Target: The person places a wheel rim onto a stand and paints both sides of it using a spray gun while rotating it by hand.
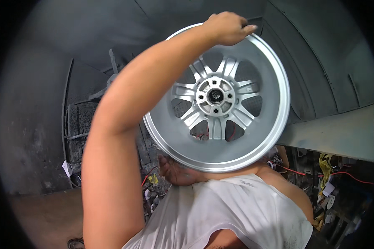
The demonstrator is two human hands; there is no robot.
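A silver alloy wheel rim (pixel 277 91) faces me with spokes around a hub (pixel 215 96) that has bolt holes and a dark centre bore. My left hand (pixel 230 30) grips its upper edge, fingers curled over the lip, with the arm crossing the wheel's left side. Beneath the lower edge, my right hand (pixel 173 172) has its fingers apart and slightly bent, partly shadowed; whether its palm or forearm bears the rim is hidden.
Dark panel walls (pixel 39 124) surround me. A pale sloping surface (pixel 336 130) is at the right. Low down lie red hose (pixel 353 177), yellow crumpled material (pixel 325 164) and assorted clutter. A dark rough-coated stand (pixel 78 120) stands behind my left arm.
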